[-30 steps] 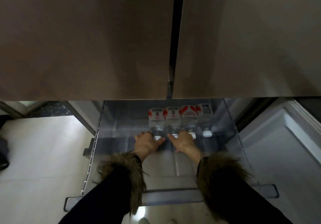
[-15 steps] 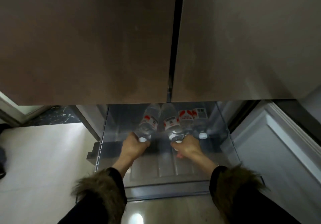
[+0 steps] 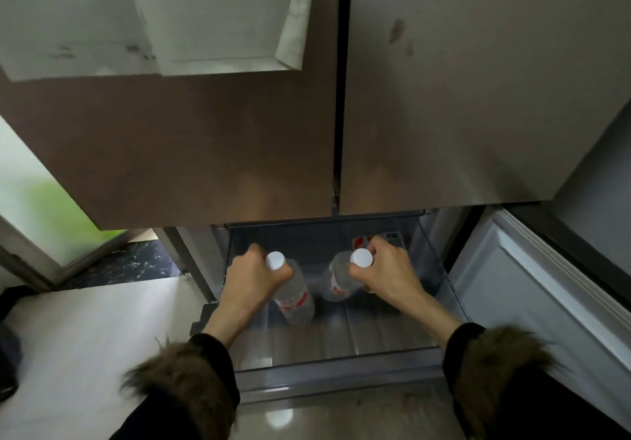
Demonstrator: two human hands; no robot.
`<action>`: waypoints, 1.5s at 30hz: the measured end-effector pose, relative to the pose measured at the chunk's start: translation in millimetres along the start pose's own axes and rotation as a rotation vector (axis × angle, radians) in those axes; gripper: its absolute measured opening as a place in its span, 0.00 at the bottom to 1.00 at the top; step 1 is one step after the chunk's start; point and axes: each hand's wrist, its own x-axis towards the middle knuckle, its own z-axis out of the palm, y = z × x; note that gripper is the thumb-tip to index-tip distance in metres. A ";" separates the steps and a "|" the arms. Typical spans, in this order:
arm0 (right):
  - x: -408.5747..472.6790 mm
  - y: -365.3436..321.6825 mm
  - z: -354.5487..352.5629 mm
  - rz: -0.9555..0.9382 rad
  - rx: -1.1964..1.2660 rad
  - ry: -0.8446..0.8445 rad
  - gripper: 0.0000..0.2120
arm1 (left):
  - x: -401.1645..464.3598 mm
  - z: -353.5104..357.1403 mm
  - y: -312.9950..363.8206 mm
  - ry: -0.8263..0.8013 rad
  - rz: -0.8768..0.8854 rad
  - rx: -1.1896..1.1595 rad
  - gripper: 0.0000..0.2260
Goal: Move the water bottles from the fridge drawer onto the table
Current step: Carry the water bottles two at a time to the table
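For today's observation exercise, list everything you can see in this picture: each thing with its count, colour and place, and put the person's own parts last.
Held water bottles: 2, clear with white caps and red-and-white labels, one in each hand above the drawer; left one, right one.
Bottles still in drawer: at least 2, red-and-white and grey labels, at the drawer's back, partly hidden by the right hand.
Fridge drawer: 1, clear plastic, pulled out below the doors.
Fridge doors: 2, brown, shut, above the drawer.
Floor: pale tiles, lower left.
Sleeves: 2, black with brown fur cuffs, bottom edge.
Left hand: grips its bottle at the neck.
Right hand: grips its bottle at the neck.
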 end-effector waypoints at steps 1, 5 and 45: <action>1.3 -5.6 0.4 -0.019 -0.002 0.009 0.15 | -0.6 -0.1 -0.3 -0.005 0.012 -0.008 0.15; -0.5 -13.7 7.3 -0.033 -0.030 0.055 0.17 | -0.8 9.2 -4.8 -0.001 0.051 -0.150 0.15; -52.6 -40.7 8.4 -0.432 0.081 0.028 0.25 | -65.2 -37.4 -45.4 0.211 0.294 -0.408 0.27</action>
